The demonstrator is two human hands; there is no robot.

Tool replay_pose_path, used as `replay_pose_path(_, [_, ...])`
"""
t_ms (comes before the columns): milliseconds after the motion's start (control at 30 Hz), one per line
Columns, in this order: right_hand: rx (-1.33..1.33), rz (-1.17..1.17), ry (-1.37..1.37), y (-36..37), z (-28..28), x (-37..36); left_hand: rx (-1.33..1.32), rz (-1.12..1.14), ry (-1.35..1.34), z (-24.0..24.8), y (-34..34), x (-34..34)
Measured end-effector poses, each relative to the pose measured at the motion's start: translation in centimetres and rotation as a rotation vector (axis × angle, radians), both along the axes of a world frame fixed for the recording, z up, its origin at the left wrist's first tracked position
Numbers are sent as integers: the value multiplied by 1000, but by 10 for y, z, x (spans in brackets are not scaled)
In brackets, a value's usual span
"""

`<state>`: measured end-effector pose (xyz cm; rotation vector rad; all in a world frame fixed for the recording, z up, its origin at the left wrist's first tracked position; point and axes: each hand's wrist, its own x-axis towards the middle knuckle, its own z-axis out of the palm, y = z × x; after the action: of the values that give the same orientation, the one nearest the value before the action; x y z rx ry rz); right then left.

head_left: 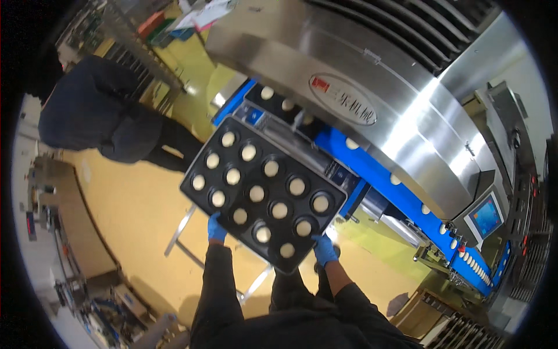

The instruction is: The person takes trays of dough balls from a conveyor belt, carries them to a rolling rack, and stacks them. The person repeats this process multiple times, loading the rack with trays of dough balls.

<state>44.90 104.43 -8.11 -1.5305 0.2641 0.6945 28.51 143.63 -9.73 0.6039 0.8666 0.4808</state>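
Gripping the near edge of a black tray, both hands wear blue gloves: the left hand is closed on the left near corner, the right hand closed on the right near corner. Fingers under the tray are hidden. The tray is dark, matte metal, rectangular with rounded corners, held tilted in the air just in front of a blue conveyor. It has round cups, each with a pale, smooth dough round; fifteen show. More dough rounds lie on the conveyor; those far right are too small to count. Above it curves a brushed steel housing, partly cut off at the top. A touchscreen sits right. Another person in dark clothing bends at left, hands hidden.
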Motion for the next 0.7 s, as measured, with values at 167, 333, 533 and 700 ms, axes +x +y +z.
replay_pose_path(167, [136, -357, 205, 41, 37, -5, -102, 44, -18, -8, 19, -21])
replay_pose_path(333, [262, -429, 67, 23, 78, -8, -145, -60, -65, 49, -12, -43])
replay_pose_path(533, [120, -436, 65, -80, 154, -43, 216, -341, 250, 128, -116, -89])
replay_pose_path(700, [-54, -509, 2, -233, 158, -120, -201, -581, 158, 194, -198, -121])
